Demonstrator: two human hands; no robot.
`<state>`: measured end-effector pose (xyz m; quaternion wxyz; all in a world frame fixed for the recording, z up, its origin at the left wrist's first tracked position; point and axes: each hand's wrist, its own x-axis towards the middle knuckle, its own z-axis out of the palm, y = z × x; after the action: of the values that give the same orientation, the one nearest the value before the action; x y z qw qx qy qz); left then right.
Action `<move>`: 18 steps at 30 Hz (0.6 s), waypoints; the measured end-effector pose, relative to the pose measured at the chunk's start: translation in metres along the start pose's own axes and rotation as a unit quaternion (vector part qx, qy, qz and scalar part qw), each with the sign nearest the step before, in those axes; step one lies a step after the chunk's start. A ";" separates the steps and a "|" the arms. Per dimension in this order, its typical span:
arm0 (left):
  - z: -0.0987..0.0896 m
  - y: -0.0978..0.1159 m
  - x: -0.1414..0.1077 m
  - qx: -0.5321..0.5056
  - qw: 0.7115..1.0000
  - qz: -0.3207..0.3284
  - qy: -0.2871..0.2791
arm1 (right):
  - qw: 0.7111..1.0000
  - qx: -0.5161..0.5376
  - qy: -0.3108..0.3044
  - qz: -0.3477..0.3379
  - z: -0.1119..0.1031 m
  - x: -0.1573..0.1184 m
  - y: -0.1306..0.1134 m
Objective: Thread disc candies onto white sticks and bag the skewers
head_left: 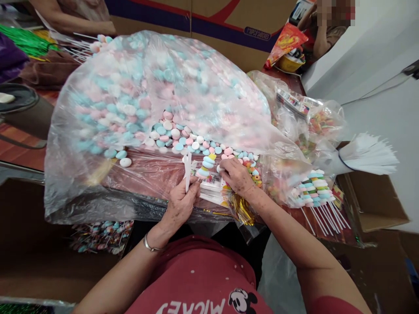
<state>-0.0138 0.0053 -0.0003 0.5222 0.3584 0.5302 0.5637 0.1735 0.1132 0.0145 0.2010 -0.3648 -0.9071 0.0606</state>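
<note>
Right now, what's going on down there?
A person's left hand grips a few white sticks, with a stack of colored candies at its fingertips. The right hand has a white candy at its fingertips. Ahead, many loose pastel candies lie in a large clear bag. Candy skewers lie off to the right.

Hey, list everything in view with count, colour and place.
Loose sweets: many, pastel, centre
Bag: one, clear, centre
Threaded sweets: one stack, multicoloured, between hands
Sweet skewers: several, multicoloured, right
Stick bundle: one, white, far right
Strips: many, gold, near right wrist
Table: one, reddish-brown, underneath
Container: one, grey, left
Boxes: several, brown, back and sides
Other people: two, brownish clothing, upper corners
Shirt: one, red, bottom
Left hand: one, bare, centre
Right hand: one, bare, centre
</note>
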 end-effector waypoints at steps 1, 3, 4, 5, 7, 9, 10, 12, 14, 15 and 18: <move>0.000 0.000 0.000 -0.002 1.000 0.000 -0.001 | 1.000 -0.016 -0.007 -0.007 0.001 0.000 0.000; 0.000 -0.001 0.000 0.002 1.000 0.004 -0.002 | 0.999 -0.051 -0.016 -0.012 0.001 0.001 -0.001; -0.001 -0.002 0.000 0.006 1.000 0.008 -0.001 | 0.998 -0.067 -0.019 -0.010 0.001 0.001 -0.001; -0.001 -0.002 0.000 0.011 1.000 0.012 0.000 | 0.996 -0.082 -0.021 -0.007 0.001 0.002 -0.001; -0.002 -0.004 0.001 0.016 1.000 0.015 0.000 | 0.994 -0.106 -0.027 -0.002 0.000 0.002 -0.001; -0.002 -0.005 0.001 0.012 1.000 0.011 -0.007 | 0.992 -0.119 -0.038 -0.002 0.000 0.002 -0.002; -0.003 -0.005 0.001 0.012 1.000 0.010 -0.013 | 0.992 -0.120 -0.043 -0.002 -0.001 0.002 -0.002; -0.003 -0.005 0.001 0.019 0.999 0.015 -0.027 | 0.993 -0.106 -0.048 0.001 -0.001 0.002 -0.003; -0.003 -0.004 0.001 0.047 0.998 0.027 -0.044 | 0.997 -0.061 -0.039 0.019 -0.001 0.003 -0.002; -0.003 -0.002 0.001 0.065 0.996 0.034 -0.049 | 0.999 -0.025 -0.025 0.042 -0.002 0.003 -0.001; -0.002 0.003 0.001 0.117 0.990 0.050 -0.065 | 0.971 0.154 0.050 0.173 -0.006 0.007 0.003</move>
<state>-0.0170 0.0063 0.0019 0.4809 0.4789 0.5391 0.4987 0.1733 0.1200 0.0216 0.2860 -0.4837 -0.7987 0.2154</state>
